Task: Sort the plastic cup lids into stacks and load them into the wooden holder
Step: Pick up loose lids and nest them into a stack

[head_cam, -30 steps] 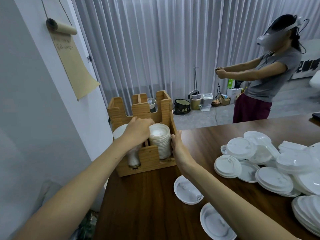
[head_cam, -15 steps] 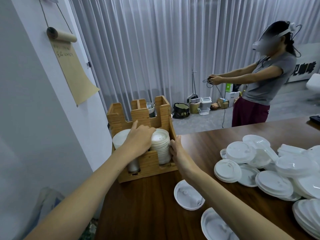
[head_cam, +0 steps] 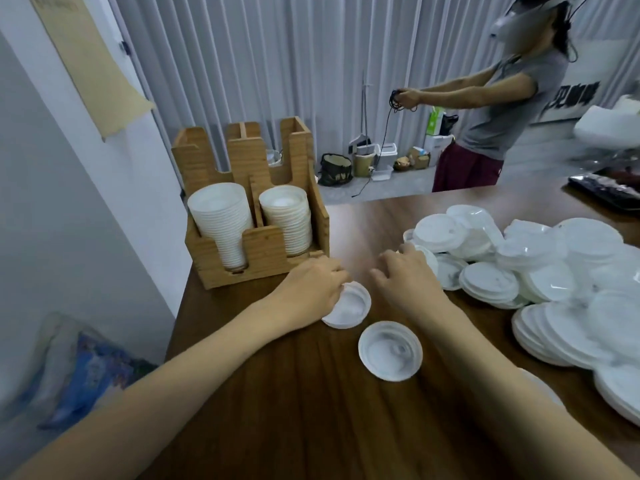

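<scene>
The wooden holder [head_cam: 263,252] stands at the table's far left corner. Its two front slots each hold a tall stack of white lids, the left stack [head_cam: 221,220] and the right stack [head_cam: 287,220]. My left hand [head_cam: 311,285] has its fingers curled on the near-left edge of a loose white lid [head_cam: 349,306] lying on the table. A second loose lid [head_cam: 390,355] lies closer to me. My right hand [head_cam: 403,275] hovers with relaxed, spread fingers between the loose lids and the big pile of lids [head_cam: 519,268] on the right, its fingertips near the pile's edge.
The dark wooden table [head_cam: 311,410] ends at a white wall on the left. A person in a headset stands beyond the table [head_cam: 491,133], holding a cable. Bags lie on the floor at lower left [head_cam: 86,368]. A dark tray [head_cam: 609,188] sits at the far right.
Both hands have left the wooden holder and come down toward me. My left hand now lies on a loose lid; my right hand has moved toward the pile. The view tilted downward.
</scene>
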